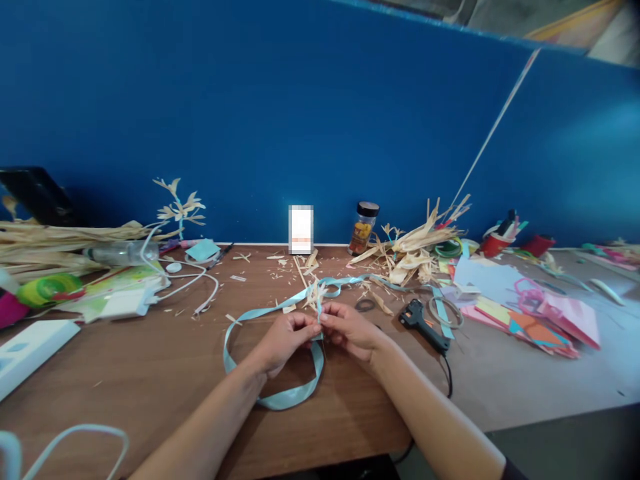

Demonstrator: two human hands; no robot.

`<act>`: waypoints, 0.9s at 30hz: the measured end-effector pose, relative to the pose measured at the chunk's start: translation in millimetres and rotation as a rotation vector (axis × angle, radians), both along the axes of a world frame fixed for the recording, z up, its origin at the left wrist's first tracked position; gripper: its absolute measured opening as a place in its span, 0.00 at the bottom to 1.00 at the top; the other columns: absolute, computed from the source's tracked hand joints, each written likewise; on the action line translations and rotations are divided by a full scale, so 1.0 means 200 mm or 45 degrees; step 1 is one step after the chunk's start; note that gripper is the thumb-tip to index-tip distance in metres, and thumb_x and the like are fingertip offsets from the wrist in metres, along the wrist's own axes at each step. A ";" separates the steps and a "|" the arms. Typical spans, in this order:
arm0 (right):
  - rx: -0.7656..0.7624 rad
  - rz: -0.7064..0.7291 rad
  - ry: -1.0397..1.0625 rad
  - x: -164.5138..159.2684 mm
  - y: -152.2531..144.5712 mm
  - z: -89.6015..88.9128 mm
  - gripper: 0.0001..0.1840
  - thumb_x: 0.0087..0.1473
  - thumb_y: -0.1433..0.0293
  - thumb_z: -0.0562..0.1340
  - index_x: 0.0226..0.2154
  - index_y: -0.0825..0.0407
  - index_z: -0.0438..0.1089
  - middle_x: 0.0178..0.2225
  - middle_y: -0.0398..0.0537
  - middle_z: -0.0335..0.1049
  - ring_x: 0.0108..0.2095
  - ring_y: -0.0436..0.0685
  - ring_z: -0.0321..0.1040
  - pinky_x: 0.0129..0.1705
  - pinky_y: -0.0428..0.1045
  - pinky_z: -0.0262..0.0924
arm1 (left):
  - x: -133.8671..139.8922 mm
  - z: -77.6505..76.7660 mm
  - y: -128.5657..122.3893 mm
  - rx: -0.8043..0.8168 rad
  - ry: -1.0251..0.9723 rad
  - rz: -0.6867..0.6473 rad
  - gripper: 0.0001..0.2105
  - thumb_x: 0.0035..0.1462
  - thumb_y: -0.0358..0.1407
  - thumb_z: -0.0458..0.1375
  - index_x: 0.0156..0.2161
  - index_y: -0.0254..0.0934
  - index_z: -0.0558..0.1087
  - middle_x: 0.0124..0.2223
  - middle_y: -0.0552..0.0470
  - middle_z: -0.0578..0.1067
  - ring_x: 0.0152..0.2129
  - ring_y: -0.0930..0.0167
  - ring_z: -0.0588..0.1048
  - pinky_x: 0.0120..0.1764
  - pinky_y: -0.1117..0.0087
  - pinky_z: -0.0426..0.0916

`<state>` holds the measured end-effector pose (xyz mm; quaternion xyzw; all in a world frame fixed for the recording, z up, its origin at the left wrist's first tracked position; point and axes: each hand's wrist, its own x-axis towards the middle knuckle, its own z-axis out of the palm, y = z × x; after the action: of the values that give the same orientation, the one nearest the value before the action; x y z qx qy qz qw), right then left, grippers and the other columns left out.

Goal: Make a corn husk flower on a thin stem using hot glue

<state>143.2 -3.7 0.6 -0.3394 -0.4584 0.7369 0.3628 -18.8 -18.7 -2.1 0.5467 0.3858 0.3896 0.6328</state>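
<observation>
Close together over the middle of the table, my left hand (293, 335) and my right hand (351, 329) are both closed in a pinch. Between their fingertips stands a small pale corn husk flower (316, 293), with light blue ribbon at its stem. My left thumb and fingers press on the ribbon and stem from one side, my right thumb and fingers from the other. The long light blue ribbon (293, 398) loops over the tabletop below my hands and runs off behind them to the right. The fingertips partly hide the stem.
A black glue gun (423, 325) with its cord lies right of my hands. A dark-lidded jar (363, 230) stands at the back, beside dried husks (420, 243). Coloured paper (537, 320) lies at right. Left are a white power strip (35, 353) and a finished-looking husk stem (181, 210).
</observation>
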 end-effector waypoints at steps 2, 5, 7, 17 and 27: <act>0.005 -0.015 0.034 0.01 0.00 -0.01 0.13 0.40 0.67 0.65 0.28 0.54 0.62 0.19 0.36 0.56 0.17 0.41 0.48 0.16 0.39 0.34 | 0.00 -0.01 0.00 -0.020 0.009 0.015 0.11 0.45 0.39 0.58 0.24 0.31 0.70 0.20 0.57 0.64 0.18 0.79 0.58 0.23 0.76 0.54; 0.048 -0.018 0.042 0.01 0.00 -0.01 0.13 0.40 0.68 0.66 0.29 0.54 0.63 0.20 0.36 0.56 0.17 0.41 0.48 0.16 0.39 0.33 | 0.01 -0.01 0.00 -0.027 0.023 0.030 0.11 0.45 0.40 0.58 0.23 0.31 0.70 0.20 0.57 0.63 0.17 0.79 0.58 0.23 0.76 0.54; 0.053 -0.038 0.046 0.01 -0.01 -0.02 0.13 0.40 0.69 0.65 0.29 0.54 0.63 0.20 0.37 0.57 0.18 0.41 0.49 0.17 0.39 0.35 | 0.01 0.00 0.00 -0.032 0.039 0.048 0.11 0.44 0.39 0.58 0.23 0.31 0.70 0.20 0.57 0.64 0.17 0.79 0.59 0.22 0.77 0.55; -0.018 -0.071 0.104 -0.02 -0.02 -0.04 0.12 0.41 0.68 0.65 0.28 0.55 0.63 0.20 0.37 0.58 0.18 0.41 0.49 0.17 0.39 0.36 | 0.01 -0.03 0.00 -0.121 0.091 0.108 0.13 0.43 0.42 0.59 0.22 0.31 0.70 0.19 0.56 0.65 0.17 0.79 0.60 0.22 0.77 0.57; -0.102 0.128 0.091 0.03 0.00 -0.04 0.13 0.40 0.67 0.66 0.29 0.57 0.66 0.22 0.40 0.61 0.20 0.42 0.54 0.22 0.39 0.48 | -0.02 0.03 -0.01 -0.226 0.152 -0.076 0.10 0.39 0.39 0.61 0.24 0.32 0.71 0.21 0.57 0.66 0.18 0.79 0.61 0.24 0.76 0.59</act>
<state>148.6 -3.0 -7.6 -0.3035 -0.4316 0.7838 0.3275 -22.4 -21.7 4.1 0.5219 0.4394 0.3018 0.6659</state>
